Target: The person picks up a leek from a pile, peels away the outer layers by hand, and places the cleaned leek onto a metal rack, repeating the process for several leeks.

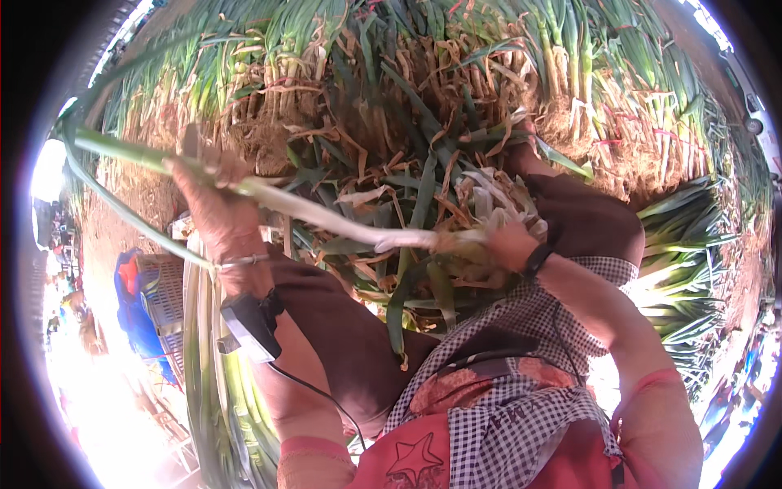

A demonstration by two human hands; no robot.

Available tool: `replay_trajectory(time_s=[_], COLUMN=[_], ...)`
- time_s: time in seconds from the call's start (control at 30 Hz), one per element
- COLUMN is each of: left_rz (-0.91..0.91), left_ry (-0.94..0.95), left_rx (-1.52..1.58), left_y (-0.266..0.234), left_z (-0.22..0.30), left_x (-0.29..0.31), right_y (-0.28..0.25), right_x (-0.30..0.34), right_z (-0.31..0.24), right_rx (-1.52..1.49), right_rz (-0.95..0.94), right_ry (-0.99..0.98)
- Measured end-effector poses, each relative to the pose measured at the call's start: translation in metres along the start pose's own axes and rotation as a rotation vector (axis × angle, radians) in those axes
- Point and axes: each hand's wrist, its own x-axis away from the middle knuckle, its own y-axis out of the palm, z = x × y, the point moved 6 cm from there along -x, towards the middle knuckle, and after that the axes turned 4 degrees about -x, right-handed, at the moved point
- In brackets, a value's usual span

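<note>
A long leek (pixel 326 218) slants across in front of me, its green top at the upper left and its pale lower end toward the right. My left hand (pixel 218 204) is closed around the stalk where green turns to white. At the root end, my right hand (pixel 511 246) is closed, with pale, loose outer layers (pixel 493 200) bunched just beyond it. Which part its fingers pinch is partly hidden. Between my legs, below the leek, lies a heap of stripped green and dry brown leaves (pixel 419 191).
Bundles of leeks (pixel 277 90) with soil on their roots stand upright along the far side. More leeks lie at my right (pixel 680 269), and long pale stalks (pixel 208 383) lie beside my left arm. A plastic crate (pixel 167 314) with blue sheeting (pixel 134 310) stands at the left.
</note>
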Motion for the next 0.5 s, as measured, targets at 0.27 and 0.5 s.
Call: replay_trajectory(time_s=[0.27,0.5], left_rz=[0.096,-0.06], left_ry=[0.134,0.191], left_rx=[0.027,0.261], left_y=[-0.036,-0.028], left_z=[0.032,0.024], left_x=[-0.013,-0.015], right_y=[-0.048,-0.101], right_x=[-0.021,-0.092], right_z=[-0.028,-0.104], right_rx=[-0.79,-1.981], right_rz=[0.107,0.336], right_ry=[0.093,-0.022])
